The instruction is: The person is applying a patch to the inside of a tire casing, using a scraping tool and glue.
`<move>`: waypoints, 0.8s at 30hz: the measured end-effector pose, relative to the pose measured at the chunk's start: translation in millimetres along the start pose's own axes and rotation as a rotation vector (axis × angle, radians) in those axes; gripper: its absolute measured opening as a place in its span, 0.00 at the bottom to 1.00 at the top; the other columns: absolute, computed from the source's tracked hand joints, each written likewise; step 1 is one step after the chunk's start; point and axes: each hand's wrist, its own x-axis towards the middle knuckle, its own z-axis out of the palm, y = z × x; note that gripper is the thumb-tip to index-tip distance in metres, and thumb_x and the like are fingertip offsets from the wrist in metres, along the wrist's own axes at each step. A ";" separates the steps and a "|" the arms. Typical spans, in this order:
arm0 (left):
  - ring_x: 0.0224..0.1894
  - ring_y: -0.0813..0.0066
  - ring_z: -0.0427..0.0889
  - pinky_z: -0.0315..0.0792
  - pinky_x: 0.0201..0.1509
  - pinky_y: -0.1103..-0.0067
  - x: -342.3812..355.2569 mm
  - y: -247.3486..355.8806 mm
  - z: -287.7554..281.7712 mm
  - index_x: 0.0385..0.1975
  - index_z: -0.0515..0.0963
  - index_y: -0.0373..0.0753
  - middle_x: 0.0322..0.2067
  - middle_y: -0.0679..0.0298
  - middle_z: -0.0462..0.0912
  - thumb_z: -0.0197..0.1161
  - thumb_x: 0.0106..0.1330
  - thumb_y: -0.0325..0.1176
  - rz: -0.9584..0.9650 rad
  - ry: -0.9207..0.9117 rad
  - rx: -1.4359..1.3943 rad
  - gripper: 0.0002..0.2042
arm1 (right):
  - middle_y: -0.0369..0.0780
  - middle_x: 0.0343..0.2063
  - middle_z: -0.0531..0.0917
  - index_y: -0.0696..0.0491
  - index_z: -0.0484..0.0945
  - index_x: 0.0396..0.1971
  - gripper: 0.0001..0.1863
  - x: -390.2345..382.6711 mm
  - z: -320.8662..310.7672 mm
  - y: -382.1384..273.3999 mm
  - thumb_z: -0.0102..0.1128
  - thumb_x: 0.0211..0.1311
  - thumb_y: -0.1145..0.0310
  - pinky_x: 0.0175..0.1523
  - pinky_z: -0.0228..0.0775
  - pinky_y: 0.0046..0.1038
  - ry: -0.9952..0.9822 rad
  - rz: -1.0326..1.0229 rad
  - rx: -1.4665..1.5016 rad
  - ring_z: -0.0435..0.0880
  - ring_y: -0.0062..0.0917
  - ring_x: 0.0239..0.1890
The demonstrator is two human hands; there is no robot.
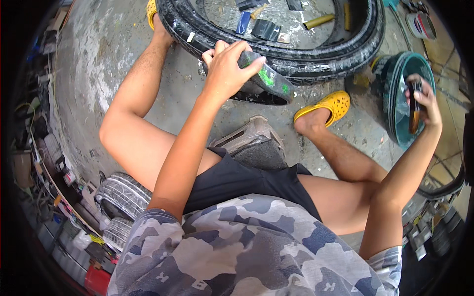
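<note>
**Band pinched left, tool gripped right: mind the thumb**

Your left hand has its fingers clamped on the black curved band, thumb along the top edge near the green marks. The band hangs below and right of those fingers, in front of the big tyre; can't tell if they touch. Your right hand is wrapped round a dark tool, over the teal bucket; working end unclear from here.

To do it well, I'd say: pinch nearer the band's end so the thumb sits clear of the face. Brace the band before putting any pressure on it, since it looks springy. Bring the tool in level, away from your left fingers.
</note>
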 end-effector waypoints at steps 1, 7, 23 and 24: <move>0.40 0.68 0.70 0.51 0.53 0.69 -0.2 -0.5 3.9 0.32 0.78 0.43 0.29 0.66 0.77 0.68 0.57 0.52 -0.029 0.002 0.025 0.18 | 0.37 0.31 0.80 0.56 0.75 0.51 0.33 0.8 25.3 -27.9 0.73 0.45 0.57 0.36 0.72 0.23 -0.024 -0.023 -0.065 0.78 0.20 0.30; 0.36 0.67 0.72 0.55 0.47 0.70 5.3 1.3 21.8 0.25 0.81 0.44 0.20 0.65 0.76 0.58 0.68 0.49 -0.037 0.128 0.166 0.17 | 0.41 0.32 0.83 0.59 0.76 0.51 0.32 64.3 206.9 -120.6 0.73 0.41 0.64 0.32 0.73 0.27 -0.372 -0.132 -0.452 0.81 0.25 0.30; 0.35 0.62 0.76 0.60 0.46 0.66 2.3 -4.2 26.6 0.21 0.83 0.41 0.19 0.60 0.76 0.51 0.73 0.46 -0.012 0.271 0.182 0.22 | 0.55 0.39 0.84 0.32 0.46 0.74 0.48 -6.7 348.0 -44.4 0.50 0.55 0.81 0.48 0.76 0.48 0.015 -0.006 -0.893 0.85 0.49 0.43; 0.35 0.62 0.76 0.60 0.46 0.66 3.4 -5.1 27.5 0.21 0.83 0.41 0.19 0.60 0.76 0.51 0.73 0.46 -0.005 0.276 0.176 0.22 | 0.56 0.38 0.84 0.33 0.45 0.74 0.48 -7.9 363.1 -46.6 0.51 0.55 0.79 0.46 0.77 0.48 0.049 -0.028 -0.906 0.85 0.50 0.40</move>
